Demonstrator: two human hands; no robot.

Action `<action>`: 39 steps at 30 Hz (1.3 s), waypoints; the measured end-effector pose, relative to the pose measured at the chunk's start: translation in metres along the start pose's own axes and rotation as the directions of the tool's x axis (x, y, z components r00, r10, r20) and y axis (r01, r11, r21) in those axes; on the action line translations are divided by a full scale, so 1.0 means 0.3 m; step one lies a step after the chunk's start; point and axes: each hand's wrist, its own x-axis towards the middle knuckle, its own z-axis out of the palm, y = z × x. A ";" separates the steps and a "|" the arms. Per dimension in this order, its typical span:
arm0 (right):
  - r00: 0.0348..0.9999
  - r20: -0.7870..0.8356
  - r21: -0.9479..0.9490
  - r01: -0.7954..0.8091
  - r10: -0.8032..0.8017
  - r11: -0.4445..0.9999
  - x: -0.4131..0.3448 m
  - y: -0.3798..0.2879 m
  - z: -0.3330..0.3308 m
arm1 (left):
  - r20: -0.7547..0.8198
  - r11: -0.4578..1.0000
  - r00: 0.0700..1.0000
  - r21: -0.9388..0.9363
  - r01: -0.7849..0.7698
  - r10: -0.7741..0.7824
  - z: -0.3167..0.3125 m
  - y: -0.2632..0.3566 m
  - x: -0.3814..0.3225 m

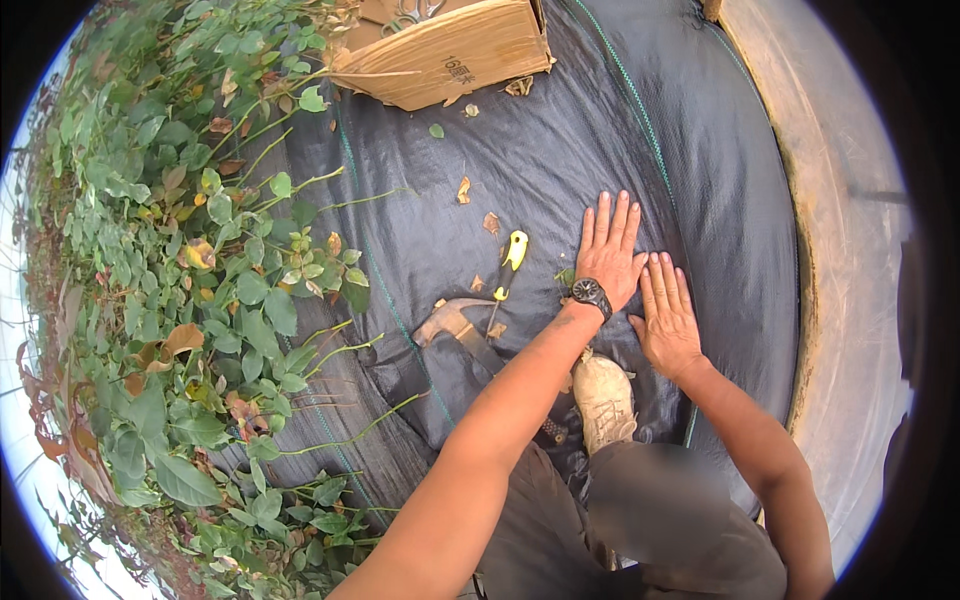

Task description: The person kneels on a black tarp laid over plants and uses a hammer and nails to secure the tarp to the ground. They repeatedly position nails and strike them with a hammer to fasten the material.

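Observation:
My left hand point(609, 253), with a dark watch point(589, 291) at its wrist, lies palm down on black woven ground cover point(420, 247). My right hand point(667, 322) rests palm down just beside it, its fingertips close to the left thumb. Neither hand holds anything. To the left of them lies a screwdriver with a yellow and black handle point(515, 255), its shaft pointing towards me. A claw hammer point(454, 321) with a rusty head lies next to the screwdriver's tip, and my left forearm hides part of its handle.
Leafy rose bushes point(217, 300) line the left side, thin stems reaching over the cover. A cardboard box point(450, 56) at the top holds scissors point(412, 13). A plastic sheet point(847, 187) bounds the right. My worn shoe point(602, 397) stands below my hands. Dry leaves lie scattered.

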 end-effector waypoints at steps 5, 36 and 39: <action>0.999 -0.034 0.006 0.021 -0.020 1.000 0.011 0.007 0.028 | -0.061 0.994 0.997 0.103 0.043 -0.037 -0.100 -0.091 -0.042; 0.939 -0.341 -0.070 -0.074 0.046 0.995 0.501 0.035 -0.012 | -0.253 0.678 0.933 0.640 0.361 -0.258 -0.656 -0.723 -0.261; 0.947 -0.315 -0.105 -0.100 0.062 0.989 0.495 0.038 -0.016 | -0.182 0.537 0.925 0.769 0.346 -0.334 -0.622 -0.703 -0.229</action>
